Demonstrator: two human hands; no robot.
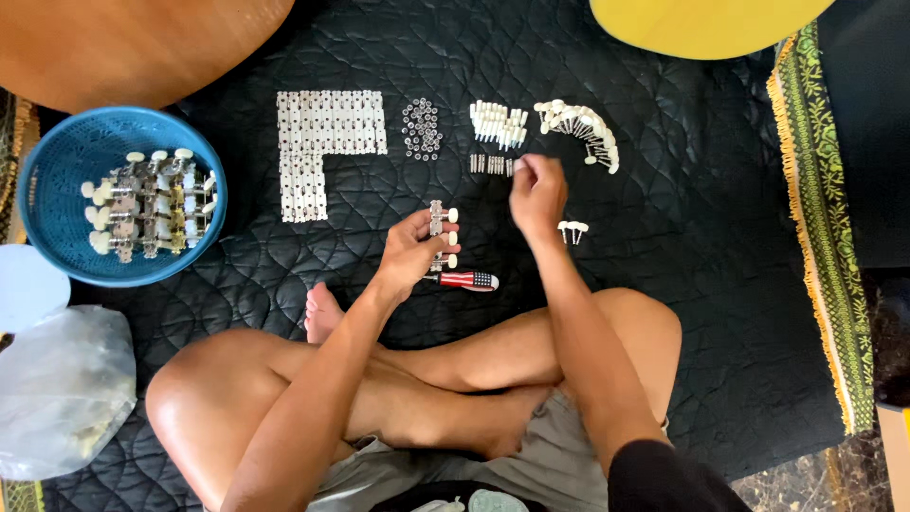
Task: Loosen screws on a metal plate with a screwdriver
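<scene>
Underneath, black quilted mat [720, 246], fringed rug [829, 237].

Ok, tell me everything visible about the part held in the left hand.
The strip of tuning machines is a narrow metal plate, silvery and shiny, with cream knobs sticking out to the right: one near its top, one lower down by the wrist. It stands roughly upright above the black quilted mat, pinched in the left hand, whose fingers cover its middle. A small screwdriver lies just below it. Finer detail is too small to tell.
</scene>
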